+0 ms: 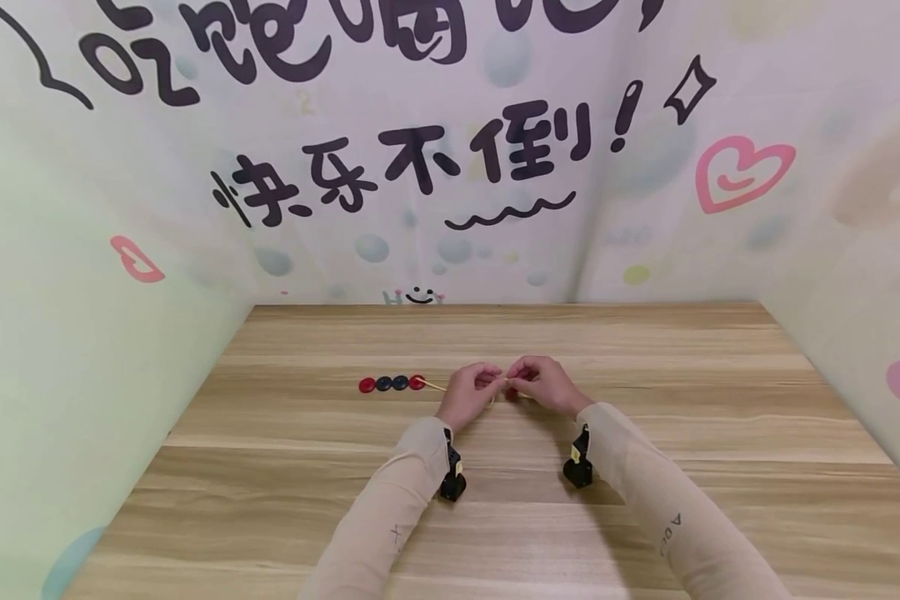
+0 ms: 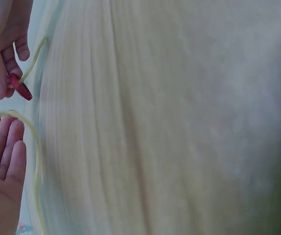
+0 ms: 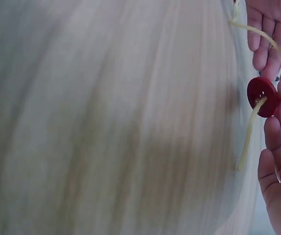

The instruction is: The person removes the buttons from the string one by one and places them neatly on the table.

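Observation:
My right hand (image 1: 543,383) pinches a red button (image 3: 263,97) at its edge, between thumb and fingertips. A thin yellow cord (image 2: 36,147) passes through a hole in that button, and its short free end hangs out on one side. Close beside it, my left hand (image 1: 471,393) pinches the same cord between thumb and forefinger, the other fingers loosely extended. The two hands' fingertips nearly meet over the table. To the left, a short row on the tabletop has a red button (image 1: 367,385) at one end, dark blue buttons (image 1: 392,383) between, and another red button (image 1: 417,382) with cord at it.
The wood-grain table (image 1: 307,492) reaches back to a printed wall (image 1: 420,258) with black lettering, and pale walls stand at both sides. Each sleeved wrist carries a small black camera; one such camera (image 1: 452,475) is on the left.

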The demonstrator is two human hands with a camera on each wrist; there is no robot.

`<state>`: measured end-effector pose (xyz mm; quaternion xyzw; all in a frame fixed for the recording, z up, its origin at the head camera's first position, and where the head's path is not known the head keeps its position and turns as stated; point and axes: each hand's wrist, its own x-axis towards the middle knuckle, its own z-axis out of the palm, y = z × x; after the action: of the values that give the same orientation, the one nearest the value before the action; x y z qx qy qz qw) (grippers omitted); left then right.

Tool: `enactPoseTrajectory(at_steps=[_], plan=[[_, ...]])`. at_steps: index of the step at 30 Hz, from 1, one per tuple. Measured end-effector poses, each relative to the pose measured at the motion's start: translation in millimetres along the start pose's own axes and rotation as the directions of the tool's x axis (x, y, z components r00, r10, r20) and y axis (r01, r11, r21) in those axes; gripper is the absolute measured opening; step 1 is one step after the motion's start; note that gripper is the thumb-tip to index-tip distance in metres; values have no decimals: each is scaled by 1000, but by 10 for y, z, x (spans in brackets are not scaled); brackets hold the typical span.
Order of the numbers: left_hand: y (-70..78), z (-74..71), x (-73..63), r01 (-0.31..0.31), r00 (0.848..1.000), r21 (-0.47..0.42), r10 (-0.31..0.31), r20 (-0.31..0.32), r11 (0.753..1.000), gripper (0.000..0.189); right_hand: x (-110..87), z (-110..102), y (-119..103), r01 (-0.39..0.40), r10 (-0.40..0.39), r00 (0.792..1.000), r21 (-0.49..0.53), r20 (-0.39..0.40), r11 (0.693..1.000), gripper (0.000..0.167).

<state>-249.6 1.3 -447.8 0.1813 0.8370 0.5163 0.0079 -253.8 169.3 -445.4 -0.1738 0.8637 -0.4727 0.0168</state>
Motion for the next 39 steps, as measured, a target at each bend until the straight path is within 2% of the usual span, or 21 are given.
enactPoseTrajectory(at_steps=[8, 13, 23, 33, 39], plan=[[-2, 14, -9, -9, 1000, 57, 9, 2, 998, 11, -5, 1, 0, -32, 31, 999, -22, -4, 999, 5], [-18, 29, 2, -9, 1000, 50, 9, 4, 999, 12, -27, -26, 23, -50, 50, 999, -37, -5, 998, 10], [29, -10, 32, -7, 999, 33, 9, -33, 999, 11, -57, -62, 80, -93, 95, 995, -45, 38, 995, 14], [60, -5, 41, -38, 997, -24, 36, -64, 999, 12, -30, 9, 45, -16, 18, 999, -82, 27, 996, 7], [6, -23, 30, -70, 996, -19, 69, -64, 997, 10, -13, 47, 50, -20, 20, 1000, -71, -3, 997, 7]])
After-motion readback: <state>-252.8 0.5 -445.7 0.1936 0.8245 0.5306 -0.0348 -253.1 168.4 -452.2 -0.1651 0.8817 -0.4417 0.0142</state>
